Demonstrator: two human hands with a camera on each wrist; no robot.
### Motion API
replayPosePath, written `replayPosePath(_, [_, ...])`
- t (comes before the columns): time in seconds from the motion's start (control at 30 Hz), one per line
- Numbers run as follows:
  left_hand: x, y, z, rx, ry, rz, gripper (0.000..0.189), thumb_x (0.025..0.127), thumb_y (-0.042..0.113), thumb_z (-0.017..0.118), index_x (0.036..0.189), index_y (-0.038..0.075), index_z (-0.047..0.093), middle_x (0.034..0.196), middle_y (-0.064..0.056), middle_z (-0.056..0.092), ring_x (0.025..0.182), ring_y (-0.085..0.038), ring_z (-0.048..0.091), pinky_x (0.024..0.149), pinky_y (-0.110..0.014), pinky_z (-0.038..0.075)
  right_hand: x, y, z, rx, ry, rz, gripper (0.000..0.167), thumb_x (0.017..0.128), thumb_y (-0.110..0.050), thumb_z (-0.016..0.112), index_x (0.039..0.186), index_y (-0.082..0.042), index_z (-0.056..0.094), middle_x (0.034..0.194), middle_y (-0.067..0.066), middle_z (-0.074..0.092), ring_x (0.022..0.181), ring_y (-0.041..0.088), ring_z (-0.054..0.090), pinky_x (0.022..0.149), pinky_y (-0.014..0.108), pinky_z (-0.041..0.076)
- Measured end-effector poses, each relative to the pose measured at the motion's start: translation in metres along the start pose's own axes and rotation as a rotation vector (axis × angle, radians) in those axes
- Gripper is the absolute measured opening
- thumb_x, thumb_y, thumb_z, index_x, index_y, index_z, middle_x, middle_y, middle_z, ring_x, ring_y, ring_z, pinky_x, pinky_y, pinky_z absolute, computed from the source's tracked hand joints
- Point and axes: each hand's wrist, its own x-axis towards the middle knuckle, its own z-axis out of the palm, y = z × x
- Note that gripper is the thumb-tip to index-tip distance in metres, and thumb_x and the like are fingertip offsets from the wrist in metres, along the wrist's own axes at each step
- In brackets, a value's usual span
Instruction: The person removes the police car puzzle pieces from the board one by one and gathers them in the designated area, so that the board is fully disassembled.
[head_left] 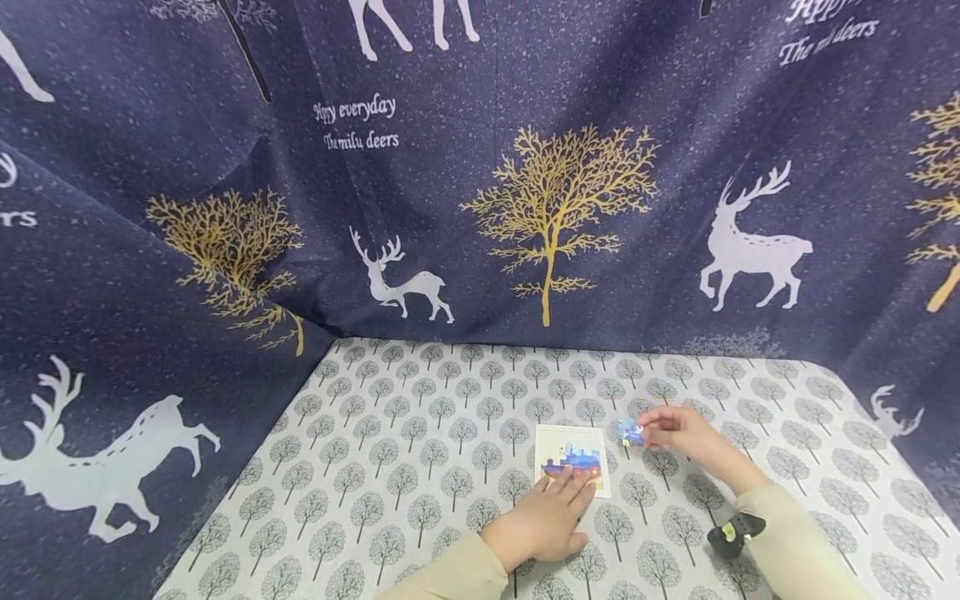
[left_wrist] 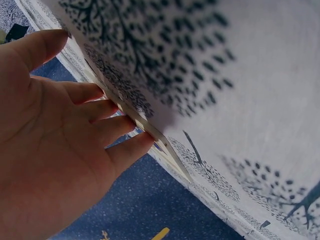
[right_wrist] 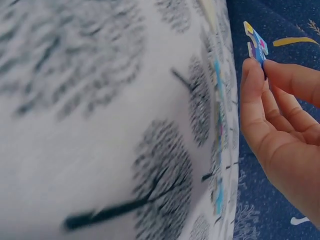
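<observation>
A small white-framed picture board [head_left: 605, 446] lies on the cloth, with a blue, train-like vehicle and red dots printed on it. My left hand [head_left: 542, 521] rests on its lower part, fingers extended. The left wrist view shows this hand [left_wrist: 75, 130] from the palm side, its fingertips on the pale edge of the board [left_wrist: 172, 157]. To the right of the board, my right hand [head_left: 675, 433] is beside blue, patterned jigsaw pieces [head_left: 628, 432]. Between thumb and index finger, the right hand [right_wrist: 285, 110] pinches one colourful jigsaw piece [right_wrist: 258, 47], raised off the cloth.
Light-blue flat pieces [right_wrist: 218, 197] lie on the cloth in the right wrist view, seen almost edge-on. A white cloth with a tree print [head_left: 390, 458] covers the table. A dark blue curtain with deer [head_left: 450, 167] hangs behind it. A black device [head_left: 735, 533] sits at the right wrist.
</observation>
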Motion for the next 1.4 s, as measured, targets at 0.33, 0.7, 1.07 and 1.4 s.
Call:
replayPosePath(0.33, [-0.003,-0.001,-0.003,-0.012,-0.003,0.007,0.068,0.097,0.049,0.045,0.154,0.018,0.024,0.159,0.003,0.019,0.145,-0.019,0.020,0.114,-0.037,0.027,-0.009,0.011,0.005,-0.036,-0.065,0.019,0.035,0.080,-0.001,0.069,0.110,0.014,0.057,0.094,0.017,0.066,0.079,0.016,0.064,0.073,0.027,0.055])
replayPosePath(0.7, [-0.003,0.000,-0.003,-0.018,-0.011,0.005,0.068,0.097,0.050,0.044,0.154,0.018,0.023,0.159,0.003,0.021,0.145,-0.018,0.019,0.115,-0.036,0.026,-0.006,0.010,0.008,-0.123,-0.027,0.061,0.029,0.079,-0.001,0.071,0.103,0.012,0.061,0.085,0.008,0.066,0.074,0.020,0.064,0.068,0.029,0.057])
replayPosePath(1.07, [0.000,0.000,-0.002,-0.003,-0.015,-0.006,0.068,0.097,0.051,0.043,0.154,0.020,0.023,0.159,0.004,0.020,0.145,-0.018,0.019,0.115,-0.036,0.025,-0.005,0.004,0.009,-0.246,0.031,0.051,0.027,0.075,-0.003,0.075,0.098,0.009,0.068,0.081,0.007,0.068,0.070,0.016,0.060,0.061,0.026,0.054])
replayPosePath(1.4, [0.000,0.000,-0.003,-0.009,-0.016,-0.002,0.068,0.097,0.050,0.044,0.154,0.020,0.023,0.159,0.004,0.020,0.145,-0.018,0.019,0.115,-0.036,0.026,-0.003,0.006,0.010,-0.362,0.029,0.001,0.021,0.073,-0.005,0.077,0.092,0.003,0.071,0.077,0.002,0.066,0.067,0.013,0.057,0.058,0.023,0.051])
